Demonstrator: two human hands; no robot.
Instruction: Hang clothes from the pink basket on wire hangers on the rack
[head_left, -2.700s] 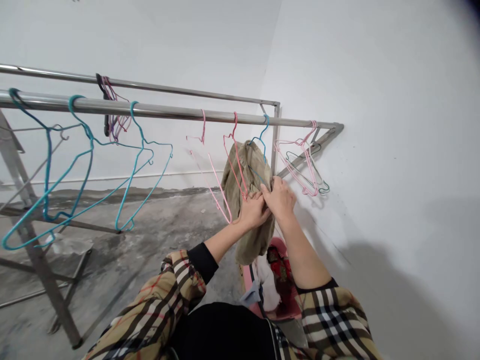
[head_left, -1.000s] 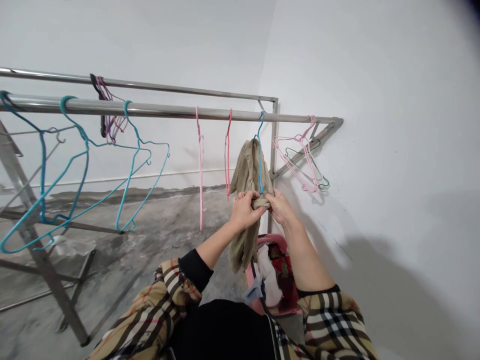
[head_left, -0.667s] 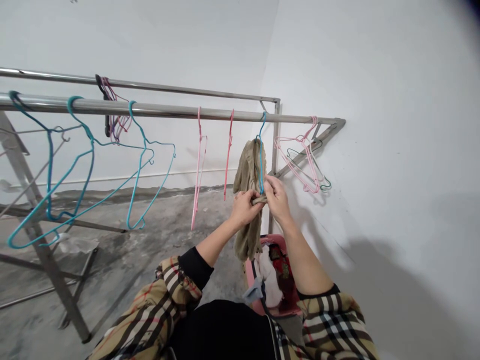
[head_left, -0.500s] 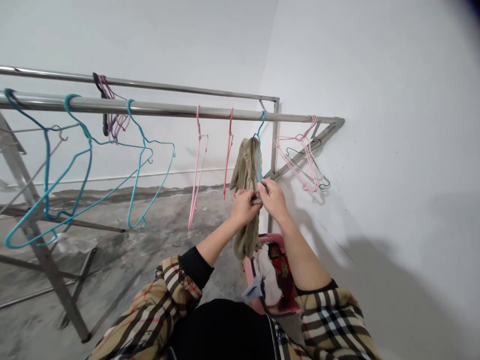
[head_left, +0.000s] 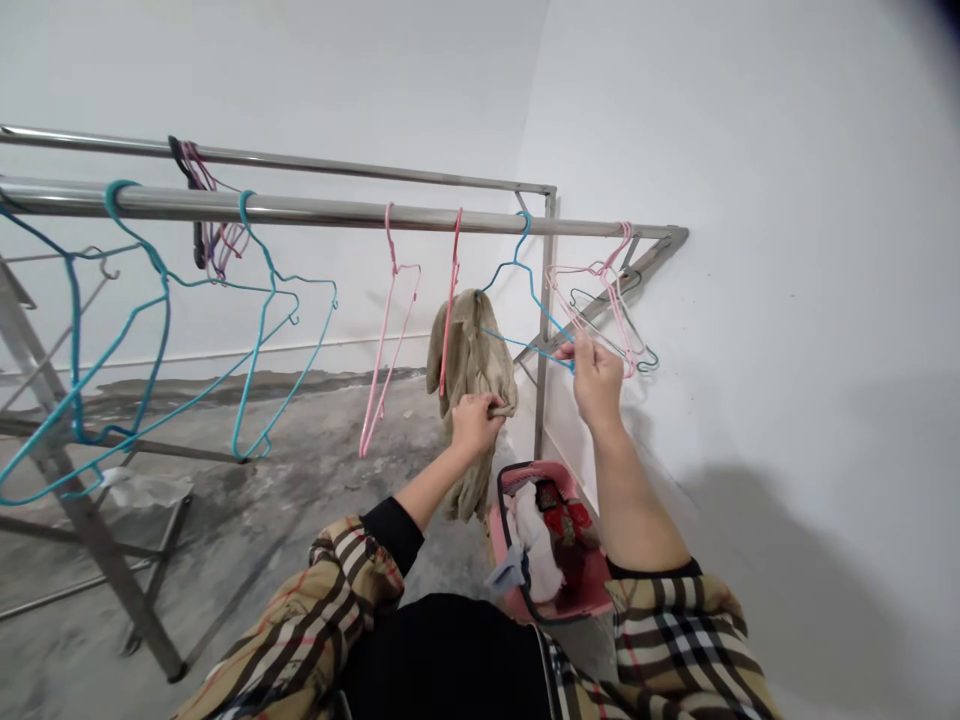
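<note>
A khaki garment point(head_left: 461, 340) hangs from the left side of a blue hanger point(head_left: 534, 290), whose hook rests over the front rail. My left hand point(head_left: 477, 424) is closed on the garment's edge, below the hanger. With my right hand point(head_left: 596, 378) I grip the hanger's right lower corner, away from the cloth. The garment's exact kind cannot be made out. A red hanger point(head_left: 450, 320) hangs in front of its left part, and a pink hanger point(head_left: 390, 340) is further left.
The steel rack point(head_left: 315, 213) has two rails. Several turquoise hangers point(head_left: 255, 330) hang left; pink and green hangers point(head_left: 619, 300) hang at the right end by the white wall point(head_left: 787, 250). A pink basket point(head_left: 596, 590) with clothes stands on the concrete floor below.
My hands have moved apart. My right hand went right with the hanger's corner, turning the hanger broadside, while the garment shifted left with my left hand.
</note>
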